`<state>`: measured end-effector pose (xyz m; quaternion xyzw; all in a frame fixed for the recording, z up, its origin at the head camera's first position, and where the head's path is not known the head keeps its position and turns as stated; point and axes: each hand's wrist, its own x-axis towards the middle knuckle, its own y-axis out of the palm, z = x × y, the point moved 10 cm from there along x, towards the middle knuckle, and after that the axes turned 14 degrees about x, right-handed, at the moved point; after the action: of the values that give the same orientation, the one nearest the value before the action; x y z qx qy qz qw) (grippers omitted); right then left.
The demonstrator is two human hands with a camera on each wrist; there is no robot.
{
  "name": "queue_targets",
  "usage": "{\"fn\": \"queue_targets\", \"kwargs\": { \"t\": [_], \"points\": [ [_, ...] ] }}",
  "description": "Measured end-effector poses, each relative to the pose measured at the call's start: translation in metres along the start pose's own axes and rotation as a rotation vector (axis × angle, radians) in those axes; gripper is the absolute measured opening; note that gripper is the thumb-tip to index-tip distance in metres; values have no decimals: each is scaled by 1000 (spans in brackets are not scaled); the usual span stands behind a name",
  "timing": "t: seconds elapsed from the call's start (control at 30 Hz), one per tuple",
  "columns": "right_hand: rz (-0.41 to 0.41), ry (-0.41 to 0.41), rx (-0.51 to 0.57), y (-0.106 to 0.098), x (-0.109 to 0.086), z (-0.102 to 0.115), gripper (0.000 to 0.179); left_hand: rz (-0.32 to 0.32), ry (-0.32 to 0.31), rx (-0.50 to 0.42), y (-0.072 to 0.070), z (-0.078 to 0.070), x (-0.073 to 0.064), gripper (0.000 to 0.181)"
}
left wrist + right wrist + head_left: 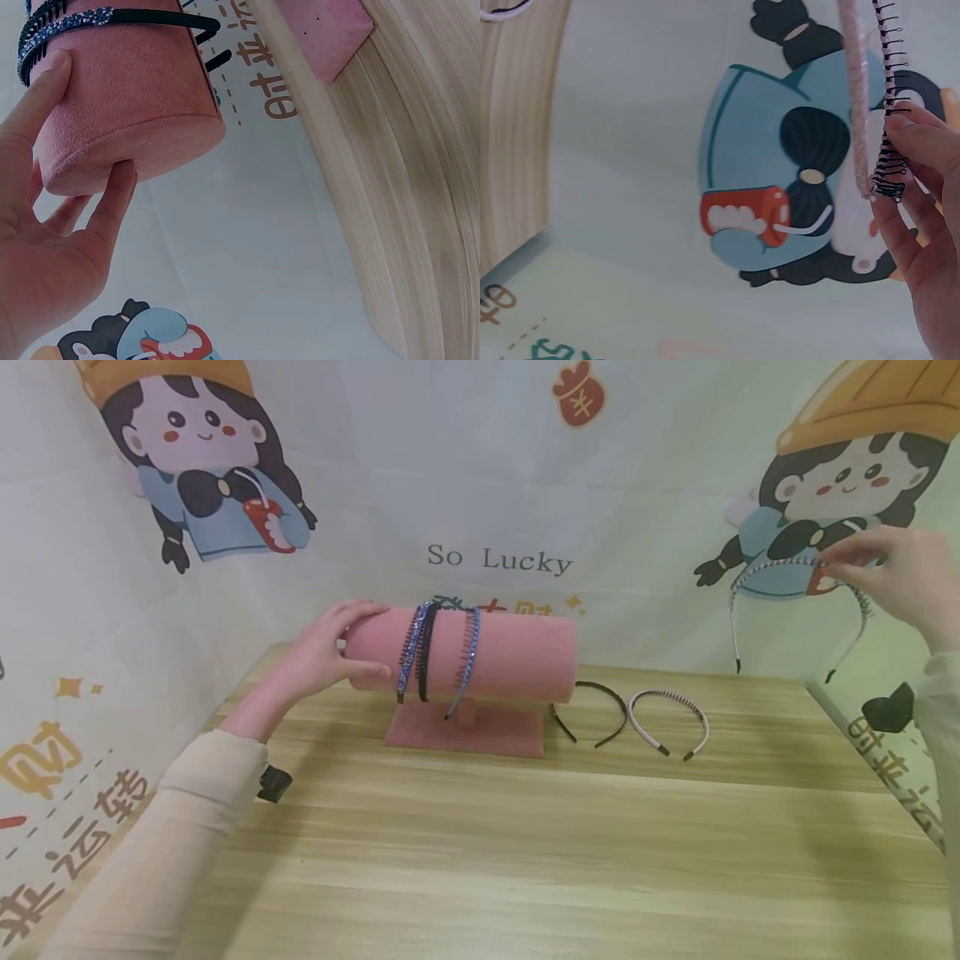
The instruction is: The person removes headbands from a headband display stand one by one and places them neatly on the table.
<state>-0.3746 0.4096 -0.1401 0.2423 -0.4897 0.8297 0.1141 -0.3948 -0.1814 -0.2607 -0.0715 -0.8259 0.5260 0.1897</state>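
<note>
My left hand (330, 647) grips the left end of a pink velvety roll (517, 652) on its stand, thumb in front and fingers on the end and behind. Around the roll sit a glittery blue headband (412, 652), a black headband (426, 656) beside it, and another blue headband (472, 647) nearer the middle. Up at the right, my right hand (903, 578) pinches a pale pink headband (859, 97) by the top of its arch. Its two ends hang down in the head view, and black wire teeth line its inner side in the right wrist view.
The stand's flat pink base (465, 735) rests on a wooden table (570, 852). Right of it lie a black headband (607, 693) and a pale headband (701, 718). A printed cloth (495, 468) with cartoon figures hangs behind and along the sides.
</note>
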Motion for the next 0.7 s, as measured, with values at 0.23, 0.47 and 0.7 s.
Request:
{"fn": "queue_targets", "kwargs": {
  "t": [0.23, 0.47, 0.7],
  "points": [
    [43, 41, 32, 18, -8, -27, 26, 3, -3, 4, -1, 0, -1, 83],
    [72, 58, 32, 35, -17, -43, 22, 5, -5, -3, 0, 0, -1, 83],
    [75, 77, 64, 49, -33, -60, 21, -1, -4, -14, 0, 1, 0, 82]
  ]
}}
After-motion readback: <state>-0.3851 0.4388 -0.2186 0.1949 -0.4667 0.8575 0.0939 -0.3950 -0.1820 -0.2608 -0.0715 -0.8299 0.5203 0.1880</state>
